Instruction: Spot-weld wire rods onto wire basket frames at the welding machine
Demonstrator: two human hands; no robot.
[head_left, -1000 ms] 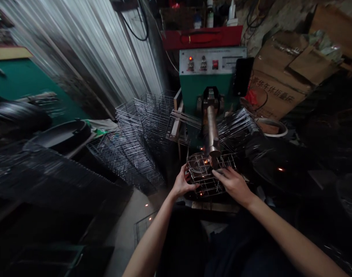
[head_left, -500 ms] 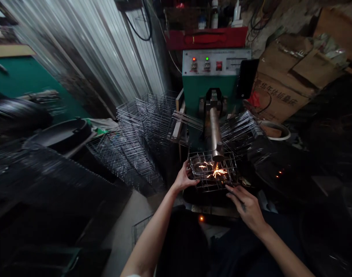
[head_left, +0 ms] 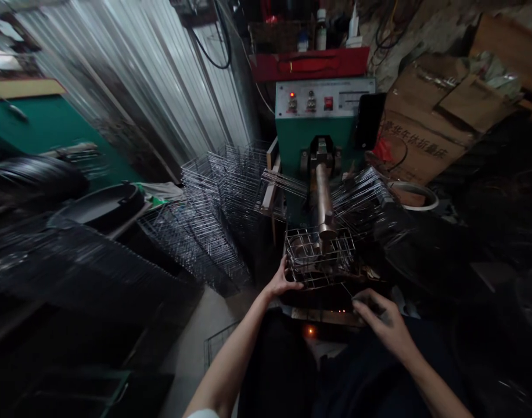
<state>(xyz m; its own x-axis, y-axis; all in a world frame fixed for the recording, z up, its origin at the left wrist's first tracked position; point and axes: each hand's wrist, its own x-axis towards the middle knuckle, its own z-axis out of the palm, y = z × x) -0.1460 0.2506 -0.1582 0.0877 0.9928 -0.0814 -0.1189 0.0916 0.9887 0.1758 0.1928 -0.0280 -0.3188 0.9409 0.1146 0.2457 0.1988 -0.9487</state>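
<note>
Corrugated metal wall (head_left: 130, 87) fills the upper left, running back toward the machine

Green spot-welding machine (head_left: 320, 125) stands centre, grey control panel on top with one red lamp lit; a round metal arm (head_left: 323, 200) projects from it toward the person, tip down

Cardboard boxes (head_left: 427, 125) stacked to the right of the machine

Stack of wire grids (head_left: 214, 215) leans to the left of the machine, reaching down to the floor

Bundle of straight wire rods (head_left: 362, 188) lies fanned just right of the arm; a thinner bundle on its left

Wire basket (head_left: 320, 258) sits on the dark desk (head_left: 331, 299) directly under the arm tip, which is down inside it; upright, open top

Left hand (head_left: 283, 281) is at the basket's near left corner, fingers (head_left: 292, 285) curled onto the lower frame, thumb up against the side; grip partly closed on the wire

Right hand (head_left: 381, 322) is off the basket, just in front of its near right corner, over the desk edge. Fingers loosely bent, tips down; a thin wire appears to run from them, but cannot tell whether it is pinched

Small orange sparks (head_left: 310, 331) glow below the desk edge
</note>
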